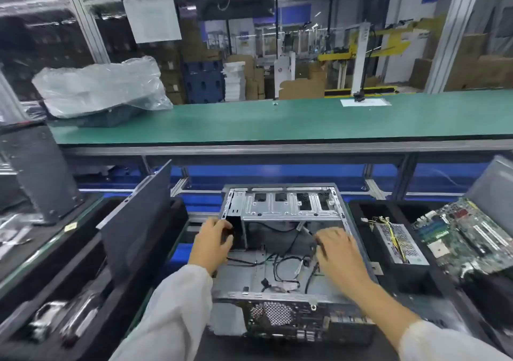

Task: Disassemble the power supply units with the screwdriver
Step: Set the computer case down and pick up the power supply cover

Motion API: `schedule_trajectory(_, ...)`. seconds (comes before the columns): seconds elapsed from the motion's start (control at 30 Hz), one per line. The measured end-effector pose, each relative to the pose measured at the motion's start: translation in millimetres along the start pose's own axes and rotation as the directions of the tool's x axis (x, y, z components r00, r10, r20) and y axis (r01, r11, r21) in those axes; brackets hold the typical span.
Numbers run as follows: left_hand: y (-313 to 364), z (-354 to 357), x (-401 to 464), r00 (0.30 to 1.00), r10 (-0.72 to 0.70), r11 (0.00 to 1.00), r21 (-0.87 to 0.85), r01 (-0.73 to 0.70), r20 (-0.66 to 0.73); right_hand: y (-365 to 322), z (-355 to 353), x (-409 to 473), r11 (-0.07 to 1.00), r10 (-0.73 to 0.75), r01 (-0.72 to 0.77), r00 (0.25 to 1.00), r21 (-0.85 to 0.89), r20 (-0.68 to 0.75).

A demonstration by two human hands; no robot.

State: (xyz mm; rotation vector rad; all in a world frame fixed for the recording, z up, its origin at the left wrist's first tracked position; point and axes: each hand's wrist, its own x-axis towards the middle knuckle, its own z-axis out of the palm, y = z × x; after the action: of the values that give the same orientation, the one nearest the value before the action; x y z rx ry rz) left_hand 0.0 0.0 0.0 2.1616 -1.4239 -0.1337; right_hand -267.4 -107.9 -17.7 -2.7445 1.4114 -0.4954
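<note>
The computer case (280, 249) lies open with the left hand (213, 242) curled on a dark part and the right hand (340, 249) spread over loose cables (286, 266), which could snag.

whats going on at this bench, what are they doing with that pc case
A person in white sleeves is working inside an open computer case lying on the bench. The left hand grips a dark part by the drive cage; the right hand is down among the loose black cables. A removed power supply unit and a motherboard already lie in black trays to the right. No screwdriver is visible.
</note>
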Motion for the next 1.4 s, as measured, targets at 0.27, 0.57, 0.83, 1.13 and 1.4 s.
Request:
schedule_trajectory(0.27,-18.8,12.3,55.1,0.907,-0.305,0.93,-0.113,0.349,0.291,34.4,5.4,50.4,0.91,0.386,-0.408,0.896,0.066,0.22)
schedule_trajectory(0.57,-31.8,17.5,96.8,0.767,-0.441,0.787,-0.21,0.58,0.466,57.9,2.9,88.3,0.546,0.617,-0.759,0.651,0.356,0.442)
schedule_trajectory(0.83,-34.7,17.3,104.5,0.736,-0.443,0.792,-0.16,0.589,0.513,62.2,5.9,100.9,0.495,0.6,-0.789,0.613,0.363,0.514)
schedule_trajectory(1.13,-14.0,-29.7,116.6,0.953,-0.244,0.625,-0.723,0.296,0.18,59.8,-27.0,121.0,0.404,0.661,-0.473,0.743,0.783,0.108)
schedule_trajectory(1.4,-19.1,-3.5,111.0,0.996,-0.047,0.643,-0.76,0.089,0.077,65.9,-21.3,114.3,0.329,0.651,-0.369,0.755,0.869,0.074)
